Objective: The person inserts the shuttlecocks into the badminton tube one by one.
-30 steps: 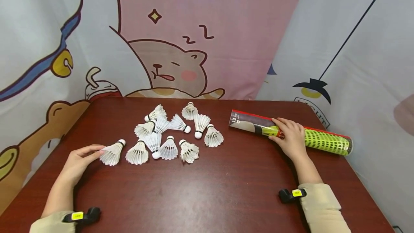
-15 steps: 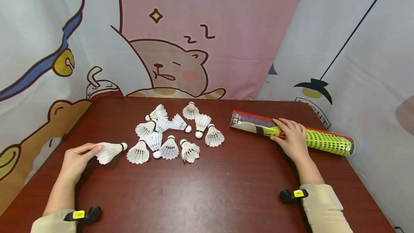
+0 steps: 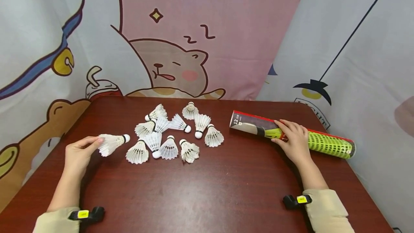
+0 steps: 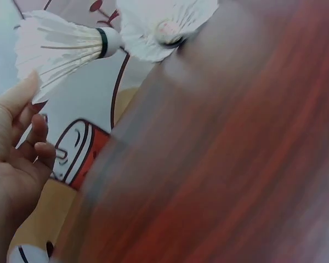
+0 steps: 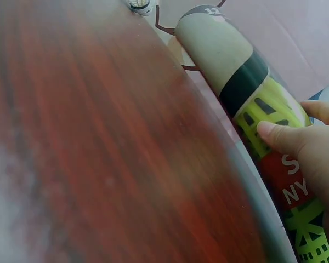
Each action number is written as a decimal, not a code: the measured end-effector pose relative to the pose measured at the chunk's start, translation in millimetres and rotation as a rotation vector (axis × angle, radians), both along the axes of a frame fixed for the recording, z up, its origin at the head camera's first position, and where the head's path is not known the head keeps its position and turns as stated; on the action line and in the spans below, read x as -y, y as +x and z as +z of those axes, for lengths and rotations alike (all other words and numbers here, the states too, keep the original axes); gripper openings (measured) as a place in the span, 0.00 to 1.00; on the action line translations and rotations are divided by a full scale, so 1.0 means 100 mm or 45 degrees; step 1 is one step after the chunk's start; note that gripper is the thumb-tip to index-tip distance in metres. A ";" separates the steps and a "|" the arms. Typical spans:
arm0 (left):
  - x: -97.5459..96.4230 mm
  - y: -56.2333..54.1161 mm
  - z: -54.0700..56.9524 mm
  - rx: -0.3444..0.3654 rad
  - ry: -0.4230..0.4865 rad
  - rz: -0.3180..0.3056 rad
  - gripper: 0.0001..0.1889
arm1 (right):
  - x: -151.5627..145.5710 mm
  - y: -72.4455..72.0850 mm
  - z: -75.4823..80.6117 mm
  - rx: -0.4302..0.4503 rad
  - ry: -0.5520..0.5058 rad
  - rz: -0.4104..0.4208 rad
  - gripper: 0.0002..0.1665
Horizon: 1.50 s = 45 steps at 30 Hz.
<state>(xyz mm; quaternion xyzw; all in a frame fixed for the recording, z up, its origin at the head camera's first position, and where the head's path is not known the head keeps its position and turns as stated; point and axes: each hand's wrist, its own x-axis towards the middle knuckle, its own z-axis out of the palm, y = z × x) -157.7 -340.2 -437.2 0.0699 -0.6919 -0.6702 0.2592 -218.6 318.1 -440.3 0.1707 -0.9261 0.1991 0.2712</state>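
My left hand (image 3: 79,154) pinches a white feather shuttlecock (image 3: 111,144) by the skirt's edge, its cork pointing right. In the left wrist view the held shuttlecock (image 4: 66,46) shows a black band by the cork, and the lower fingers curl loosely beneath it. At the right, my right hand (image 3: 292,141) grips a yellow-green and grey shuttlecock tube (image 3: 330,143) around its middle. The tube lies slanted, its grey end toward the middle of the table. The right wrist view shows the thumb across the printed tube (image 5: 225,60).
Several shuttlecocks lie in a loose group on the brown table (image 3: 213,197), among them one with a ragged skirt (image 3: 189,152) and one near the back (image 3: 190,110). A cartoon-printed curtain (image 3: 226,28) hangs behind the table.
The left hand has lifted the shuttlecock off the table, and its cork has swung from pointing up-right to pointing right. The right hand and tube have shifted only slightly.
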 end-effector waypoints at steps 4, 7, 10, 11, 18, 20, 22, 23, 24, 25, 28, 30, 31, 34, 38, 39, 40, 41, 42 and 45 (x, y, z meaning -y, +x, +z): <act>-0.15 -0.05 0.08 -0.058 0.024 -0.055 0.06 | 0.01 0.05 0.03 -0.056 -0.034 0.028 0.44; -0.26 -0.08 0.13 -0.093 0.044 -0.089 0.06 | 0.02 0.08 0.05 -0.096 -0.054 0.059 0.45; -0.37 -0.10 0.18 -0.110 0.055 -0.099 0.06 | 0.03 0.11 0.07 -0.122 -0.068 0.081 0.46; -0.41 -0.10 0.20 -0.113 0.055 -0.101 0.06 | 0.04 0.12 0.08 -0.128 -0.075 0.087 0.46; -0.67 -0.14 0.29 -0.173 0.039 -0.183 0.05 | 0.07 0.23 0.13 -0.145 -0.127 0.121 0.47; -0.75 -0.15 0.30 -0.205 0.034 -0.218 0.04 | 0.08 0.26 0.14 -0.147 -0.136 0.131 0.47; -0.83 -0.15 0.31 -0.234 0.023 -0.264 0.04 | 0.09 0.29 0.15 -0.149 -0.142 0.138 0.48; -0.87 -0.15 0.32 -0.246 0.025 -0.282 0.04 | 0.09 0.30 0.16 -0.149 -0.145 0.142 0.48; -0.92 -0.15 0.33 -0.253 0.022 -0.293 0.04 | 0.09 0.32 0.16 -0.149 -0.147 0.146 0.49; -0.96 -0.16 0.34 -0.255 0.027 -0.304 0.03 | 0.09 0.34 0.17 -0.148 -0.150 0.152 0.49; -1.11 -0.18 0.36 -0.253 0.030 -0.326 0.03 | 0.09 0.39 0.18 -0.143 -0.157 0.176 0.48; -1.23 -0.18 0.41 -0.249 0.042 -0.345 0.03 | 0.09 0.42 0.18 -0.143 -0.163 0.192 0.43; -1.29 -0.19 0.41 -0.246 0.042 -0.354 0.03 | 0.09 0.43 0.18 -0.144 -0.167 0.199 0.42; -1.44 -0.21 0.43 -0.260 0.034 -0.381 0.03 | 0.09 0.48 0.19 -0.152 -0.177 0.216 0.45; -1.60 -0.25 0.41 -0.263 -0.014 -0.391 0.04 | 0.10 0.52 0.22 -0.162 -0.190 0.232 0.44; -1.64 -0.25 0.42 -0.259 -0.030 -0.395 0.04 | 0.10 0.53 0.23 -0.162 -0.192 0.237 0.44; -1.68 -0.26 0.43 -0.256 -0.043 -0.402 0.04 | 0.10 0.54 0.24 -0.161 -0.193 0.240 0.44; -1.71 -0.27 0.43 -0.251 -0.048 -0.409 0.04 | 0.10 0.55 0.25 -0.158 -0.195 0.244 0.44; -1.75 -0.27 0.44 -0.239 -0.047 -0.425 0.04 | 0.11 0.57 0.26 -0.156 -0.199 0.250 0.44; -1.86 -0.28 0.48 -0.196 -0.028 -0.464 0.05 | 0.11 0.60 0.28 -0.152 -0.206 0.266 0.44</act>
